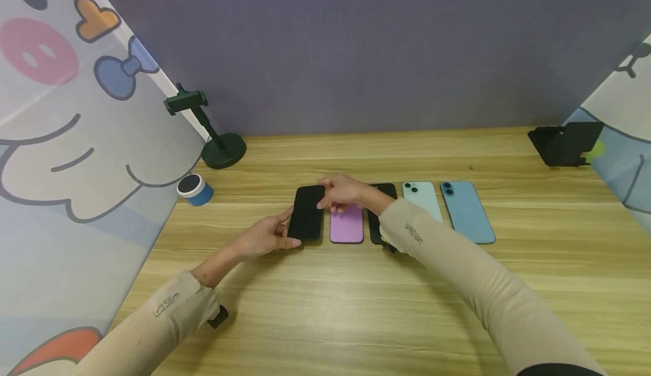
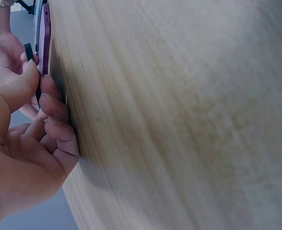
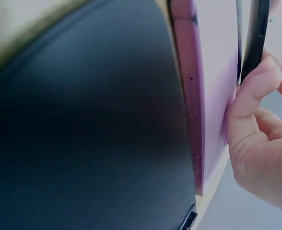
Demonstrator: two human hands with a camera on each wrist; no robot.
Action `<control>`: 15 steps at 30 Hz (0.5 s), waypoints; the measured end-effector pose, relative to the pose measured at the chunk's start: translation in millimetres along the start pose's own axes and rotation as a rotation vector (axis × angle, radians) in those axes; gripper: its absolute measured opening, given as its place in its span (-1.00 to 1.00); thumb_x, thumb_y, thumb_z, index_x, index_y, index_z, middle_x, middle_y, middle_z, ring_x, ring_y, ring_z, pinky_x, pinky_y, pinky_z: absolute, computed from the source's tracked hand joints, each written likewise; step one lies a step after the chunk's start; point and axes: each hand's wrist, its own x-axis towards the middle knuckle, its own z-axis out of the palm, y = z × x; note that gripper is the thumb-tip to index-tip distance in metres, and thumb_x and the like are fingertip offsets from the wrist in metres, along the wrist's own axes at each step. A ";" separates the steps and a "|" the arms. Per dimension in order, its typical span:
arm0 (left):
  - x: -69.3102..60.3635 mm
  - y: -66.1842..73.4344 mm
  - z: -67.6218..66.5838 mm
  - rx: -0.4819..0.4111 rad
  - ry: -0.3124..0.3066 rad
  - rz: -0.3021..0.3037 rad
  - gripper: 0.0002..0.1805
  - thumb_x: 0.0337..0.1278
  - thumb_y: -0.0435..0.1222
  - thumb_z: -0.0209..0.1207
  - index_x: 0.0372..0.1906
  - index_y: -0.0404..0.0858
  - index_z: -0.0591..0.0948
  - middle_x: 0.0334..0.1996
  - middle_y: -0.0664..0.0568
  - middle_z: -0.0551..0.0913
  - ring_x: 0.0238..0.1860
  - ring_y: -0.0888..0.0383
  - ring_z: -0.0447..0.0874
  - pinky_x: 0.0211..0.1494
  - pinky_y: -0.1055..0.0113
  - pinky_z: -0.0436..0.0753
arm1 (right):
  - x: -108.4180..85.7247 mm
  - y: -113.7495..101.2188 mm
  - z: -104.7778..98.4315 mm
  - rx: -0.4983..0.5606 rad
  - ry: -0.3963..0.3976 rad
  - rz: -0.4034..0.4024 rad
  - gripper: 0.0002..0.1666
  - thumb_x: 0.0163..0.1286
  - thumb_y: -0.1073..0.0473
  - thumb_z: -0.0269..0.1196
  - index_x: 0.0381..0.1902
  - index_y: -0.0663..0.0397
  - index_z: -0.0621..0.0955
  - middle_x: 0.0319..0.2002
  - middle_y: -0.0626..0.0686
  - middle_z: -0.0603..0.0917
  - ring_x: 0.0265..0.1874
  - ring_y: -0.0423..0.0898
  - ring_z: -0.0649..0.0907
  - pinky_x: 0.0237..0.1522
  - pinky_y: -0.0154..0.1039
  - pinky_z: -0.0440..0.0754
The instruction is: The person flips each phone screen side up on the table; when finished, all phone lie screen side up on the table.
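Note:
In the head view, both hands hold a black phone (image 1: pixel 307 217) at the left end of a row of phones. My left hand (image 1: pixel 261 234) grips its lower left side; in the left wrist view the thumb lies over the black phone (image 2: pixel 29 51) and fingers are beneath it, by the tabletop. With thumb and fingers, my right hand (image 1: pixel 343 190) pinches its upper right edge, reaching over a pink phone (image 1: pixel 347 229). Seen from the right wrist, the black phone (image 3: pixel 256 40) stands edge-on beyond the pink phone (image 3: pixel 210 91). A second black phone (image 1: pixel 375 229) is partly hidden under the right forearm.
Farther right lie a pale mint phone (image 1: pixel 421 195) and a blue phone (image 1: pixel 468 212), cameras up. A dark green phone stand (image 1: pixel 224 150) and a blue-and-white jar (image 1: pixel 195 190) stand at the left. Another dark stand (image 1: pixel 567 144) is at the back right, near the grey partition (image 1: pixel 356 53).

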 end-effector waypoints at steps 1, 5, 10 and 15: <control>-0.1 0.2 -0.1 0.003 -0.001 -0.001 0.05 0.27 -0.17 0.32 0.61 -0.30 -0.11 -0.63 0.12 0.44 -0.61 0.23 0.23 -0.50 0.41 0.28 | 0.1 -0.8 0.5 -0.008 0.001 0.001 0.01 0.32 0.28 0.36 0.60 0.13 0.10 -0.50 0.03 0.56 -0.70 -0.23 0.53 -0.62 -0.41 0.47; 0.7 -0.7 -0.6 0.018 0.001 -0.004 0.05 0.26 -0.16 0.33 0.61 -0.29 -0.10 -0.64 0.12 0.44 -0.62 0.23 0.23 -0.51 0.41 0.28 | 0.6 -3.6 2.2 -0.033 0.008 0.009 0.02 0.32 0.29 0.36 0.60 0.15 0.09 -0.56 0.03 0.56 -0.74 -0.23 0.52 -0.64 -0.41 0.46; 2.1 -3.1 -1.3 0.023 0.000 -0.006 0.05 0.25 -0.16 0.33 0.62 -0.28 -0.09 -0.64 0.11 0.45 -0.63 0.23 0.25 -0.52 0.41 0.30 | 0.3 -5.4 3.0 -0.075 0.012 0.010 0.01 0.32 0.27 0.36 0.60 0.15 0.10 -0.57 0.00 0.53 -0.75 -0.23 0.53 -0.64 -0.40 0.48; 2.4 -2.5 -2.2 0.031 -0.006 -0.010 0.06 0.25 -0.16 0.33 0.62 -0.28 -0.10 -0.65 0.10 0.45 -0.64 0.24 0.26 -0.52 0.41 0.32 | 0.1 -6.3 2.9 -0.086 0.012 0.012 0.01 0.32 0.26 0.37 0.60 0.15 0.10 -0.56 -0.03 0.48 -0.76 -0.23 0.53 -0.64 -0.39 0.50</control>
